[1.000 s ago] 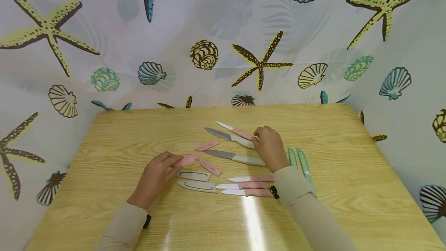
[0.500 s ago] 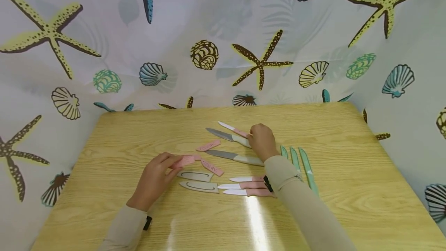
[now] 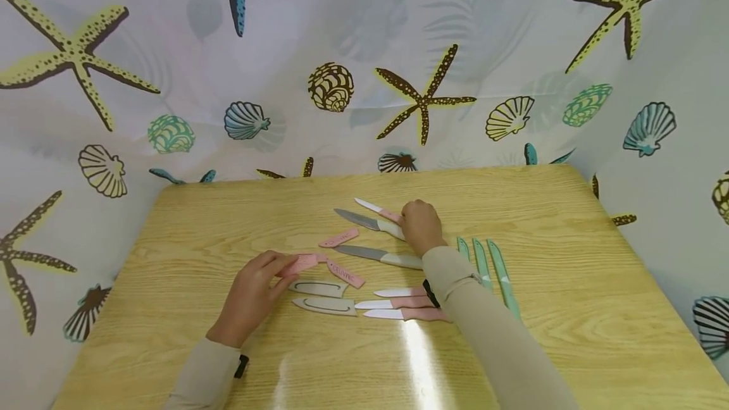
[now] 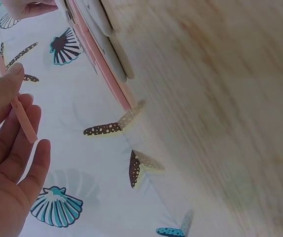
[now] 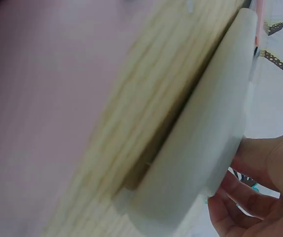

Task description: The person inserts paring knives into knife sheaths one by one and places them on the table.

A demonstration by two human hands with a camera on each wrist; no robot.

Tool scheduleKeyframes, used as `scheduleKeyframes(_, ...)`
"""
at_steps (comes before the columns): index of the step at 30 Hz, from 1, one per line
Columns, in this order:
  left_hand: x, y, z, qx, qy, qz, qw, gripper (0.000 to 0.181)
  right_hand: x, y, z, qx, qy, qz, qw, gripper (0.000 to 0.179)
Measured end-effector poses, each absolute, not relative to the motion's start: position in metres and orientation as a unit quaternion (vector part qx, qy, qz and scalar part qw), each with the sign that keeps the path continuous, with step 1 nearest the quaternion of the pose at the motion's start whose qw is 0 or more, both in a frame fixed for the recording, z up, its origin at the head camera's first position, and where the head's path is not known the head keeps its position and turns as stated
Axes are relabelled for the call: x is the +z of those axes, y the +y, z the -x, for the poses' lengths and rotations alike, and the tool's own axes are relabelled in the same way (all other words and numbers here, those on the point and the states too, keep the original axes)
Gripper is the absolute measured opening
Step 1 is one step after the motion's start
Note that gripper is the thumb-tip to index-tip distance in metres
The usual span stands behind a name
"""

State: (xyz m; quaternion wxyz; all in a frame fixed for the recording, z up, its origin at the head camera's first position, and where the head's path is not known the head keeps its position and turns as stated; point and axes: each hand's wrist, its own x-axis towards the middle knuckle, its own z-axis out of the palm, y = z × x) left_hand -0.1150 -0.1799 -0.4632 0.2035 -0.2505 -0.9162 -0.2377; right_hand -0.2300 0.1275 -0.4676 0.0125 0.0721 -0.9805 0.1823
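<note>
My left hand (image 3: 250, 296) pinches a pink knife sheath (image 3: 300, 264) between thumb and fingers; the left wrist view shows the sheath (image 4: 22, 117) edge-on in the hand. My right hand (image 3: 423, 228) has its fingertips right at the handle end of a pink-handled knife (image 3: 390, 215) with a white blade, beside a white-handled knife (image 3: 367, 220). I cannot tell whether its fingers grip the pink handle. In the right wrist view, a large white handle (image 5: 195, 128) hides part of the right hand (image 5: 269, 182). A second white-handled knife (image 3: 398, 260) lies nearer the wrist.
Two pink sheaths lie mid-table, one above (image 3: 340, 238) and one below (image 3: 345, 273). Two white sheaths (image 3: 324, 305) lie left of three pink-handled knives (image 3: 421, 314), partly under the right sleeve. Several green pieces (image 3: 501, 271) stand in a row at right on the wooden table (image 3: 569, 334).
My right hand has moved left along the pink handle, uncovering more of the green pieces, while the knives stay in place. My left hand keeps holding the sheath, almost still.
</note>
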Motion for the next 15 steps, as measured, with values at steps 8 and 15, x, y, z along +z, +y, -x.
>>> scheduleKeyframes(8,-0.46,-0.178,0.117,-0.245,-0.917,0.247,0.193,0.035,-0.471,0.128,0.238,0.184,-0.98,-0.074,0.009,0.012)
scheduleKeyframes(15,-0.459,-0.175,0.118,-0.246,-0.915,0.253,0.195,0.035,-0.472,0.132,0.243,0.182,-0.98,-0.076,0.004,0.01)
